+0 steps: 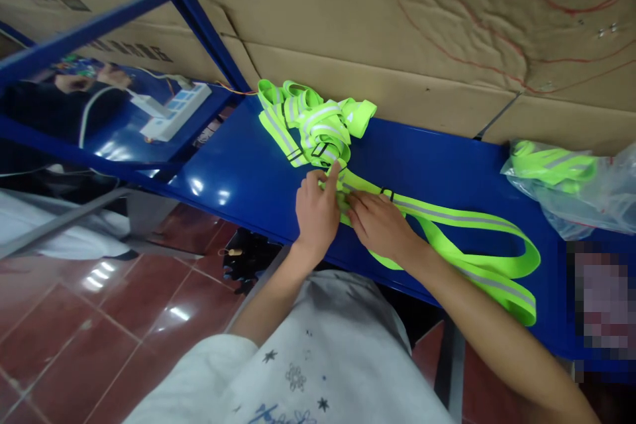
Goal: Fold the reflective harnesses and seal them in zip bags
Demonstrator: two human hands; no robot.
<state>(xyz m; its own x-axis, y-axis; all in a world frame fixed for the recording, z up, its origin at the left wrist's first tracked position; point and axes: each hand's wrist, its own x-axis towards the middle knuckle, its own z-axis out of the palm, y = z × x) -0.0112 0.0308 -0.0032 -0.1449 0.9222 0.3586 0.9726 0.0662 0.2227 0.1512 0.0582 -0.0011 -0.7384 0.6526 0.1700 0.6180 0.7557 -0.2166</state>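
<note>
A neon-yellow reflective strap (pixel 467 215) with a grey stripe lies in long loops on the blue table, its near end between my hands. My left hand (pixel 318 205) is closed on that end, thumb and fingers pressed together, index finger reaching forward. Close beside it, my right hand (pixel 380 222) is closed on the same strap, fingertips hidden in part by its folds. A black buckle (pixel 387 193) sits on the strap just beyond my right hand. Touching the far side is a tangled pile of similar straps (pixel 318 119) with black buckles.
On the right lies a clear plastic bag (pixel 571 192) with more neon straps inside. Cardboard (pixel 397 89) walls the back of the blue table (pixel 233 165). Past a blue frame bar (pixel 89 23) at left are another person's hands (pixel 92 79) and a white power strip (pixel 179 112).
</note>
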